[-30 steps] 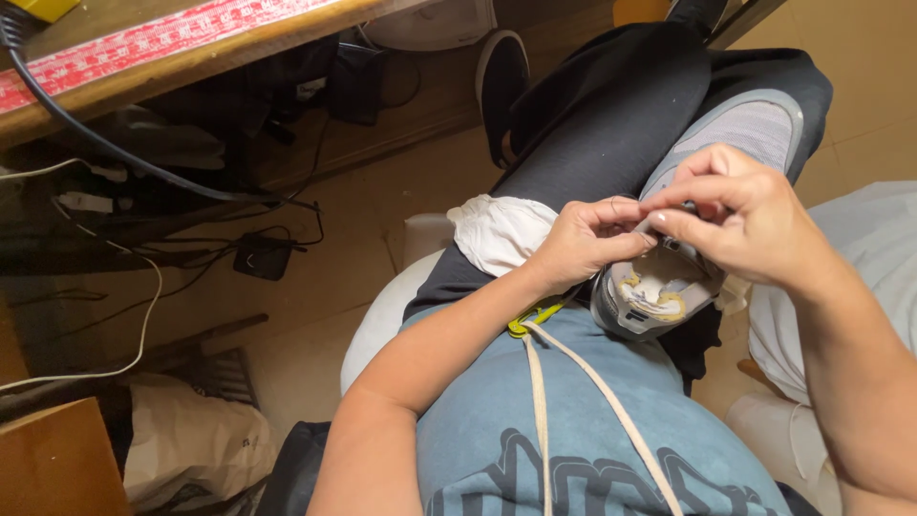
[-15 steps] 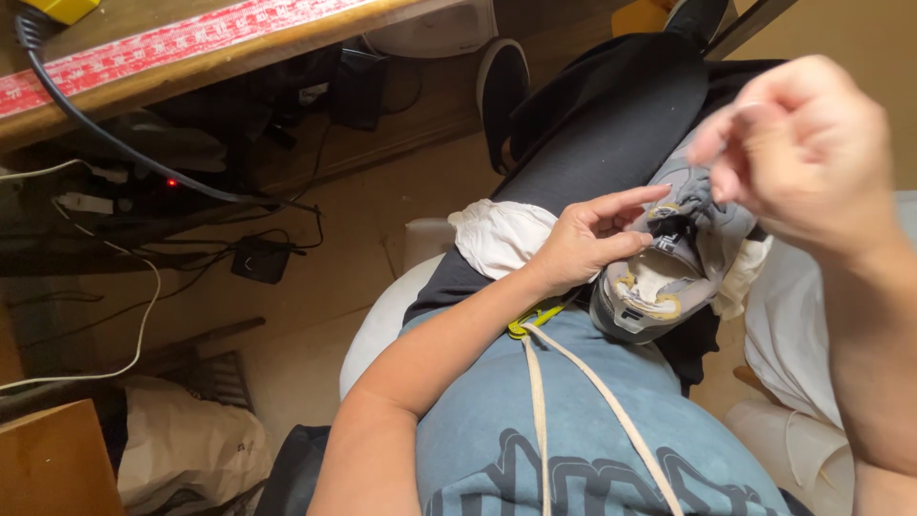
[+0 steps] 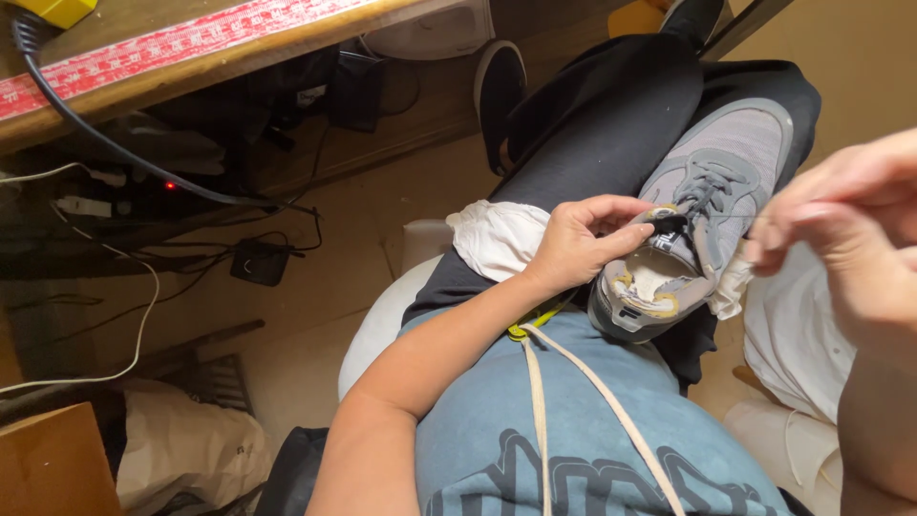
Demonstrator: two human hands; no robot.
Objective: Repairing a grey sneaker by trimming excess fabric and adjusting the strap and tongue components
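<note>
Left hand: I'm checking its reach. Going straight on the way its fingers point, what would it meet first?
The left hand already touches the grey sneaker at the collar, so it would meet that first.

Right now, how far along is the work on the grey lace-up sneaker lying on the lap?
Done: I cannot tell; no finished repair shows. In hand: the left hand pinches the collar of the grey lace-up sneaker on the lap, while the right hand is raised beside it, fingers pinched; a thread is too fine to see. Left: the worn, yellowed lining at the heel opening remains exposed.
</note>
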